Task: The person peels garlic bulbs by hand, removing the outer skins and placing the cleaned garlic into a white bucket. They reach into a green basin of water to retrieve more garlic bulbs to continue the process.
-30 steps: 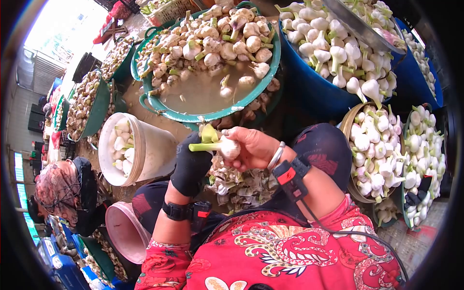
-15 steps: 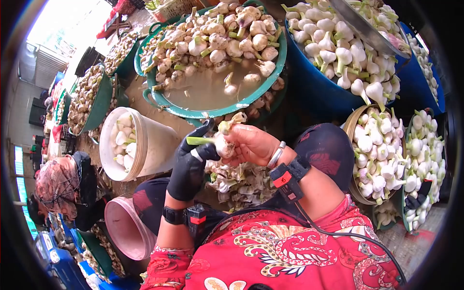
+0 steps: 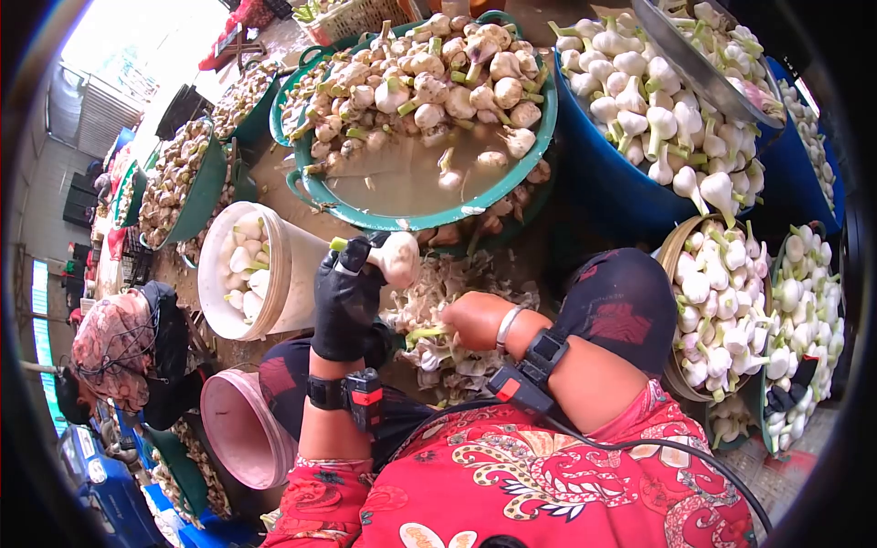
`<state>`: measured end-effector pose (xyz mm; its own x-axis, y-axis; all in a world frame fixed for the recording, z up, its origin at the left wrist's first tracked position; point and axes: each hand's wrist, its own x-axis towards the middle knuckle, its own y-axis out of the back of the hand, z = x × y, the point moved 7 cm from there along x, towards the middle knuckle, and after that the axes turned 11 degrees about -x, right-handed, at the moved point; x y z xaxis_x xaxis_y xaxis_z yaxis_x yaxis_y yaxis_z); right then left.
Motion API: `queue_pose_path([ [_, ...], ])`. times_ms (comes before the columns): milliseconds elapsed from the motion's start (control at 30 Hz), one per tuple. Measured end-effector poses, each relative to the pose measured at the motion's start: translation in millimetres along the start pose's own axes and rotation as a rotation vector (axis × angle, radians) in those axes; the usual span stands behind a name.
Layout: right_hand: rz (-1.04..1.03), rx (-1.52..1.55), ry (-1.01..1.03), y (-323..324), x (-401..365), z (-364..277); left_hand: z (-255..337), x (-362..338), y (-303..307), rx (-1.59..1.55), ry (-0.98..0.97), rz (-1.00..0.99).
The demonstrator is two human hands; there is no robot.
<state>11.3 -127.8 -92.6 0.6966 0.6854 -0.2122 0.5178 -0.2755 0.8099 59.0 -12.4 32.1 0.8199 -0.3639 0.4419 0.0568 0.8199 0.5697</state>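
My left hand (image 3: 347,297), in a black glove, is closed around the green stem of a garlic bulb (image 3: 399,259). The bulb's pale round end points right, over the gap between my knees. Lower and to the right, my bare right hand (image 3: 477,320) is closed on a strip of garlic skin (image 3: 423,335), yellowish green at its end. Below both hands lies a heap of peeled garlic skins (image 3: 448,370). Beyond them stands a green tub (image 3: 411,222) of muddy water and unpeeled bulbs.
At left are a white bucket (image 3: 301,288) holding pale bulbs and a pink bucket (image 3: 242,429). On the right, a blue tub (image 3: 607,169) and a beige bucket (image 3: 674,361) are heaped with white garlic. Another person (image 3: 128,352) is at the far left.
My left hand has turned and drawn left with the bulb, which looks cleaner. My right hand has left the bulb and moved down toward the skin heap with a strip of skin.
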Motion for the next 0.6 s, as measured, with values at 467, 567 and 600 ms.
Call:
queue_pose_path([
  [467, 0.725, 0.941, -0.218, 77.2, -19.8, 25.5, 5.4, -9.7, -25.2, -0.107, 0.063, -0.022],
  [567, 0.881, 1.237, -0.125, 78.3, -23.8, 34.4, -10.8, -14.8, -32.1, -0.244, 0.323, 0.013],
  [600, 0.883, 1.238, -0.123, 80.0, -24.5, 33.2, -8.9, -13.0, -34.4, -0.310, 0.305, 0.028],
])
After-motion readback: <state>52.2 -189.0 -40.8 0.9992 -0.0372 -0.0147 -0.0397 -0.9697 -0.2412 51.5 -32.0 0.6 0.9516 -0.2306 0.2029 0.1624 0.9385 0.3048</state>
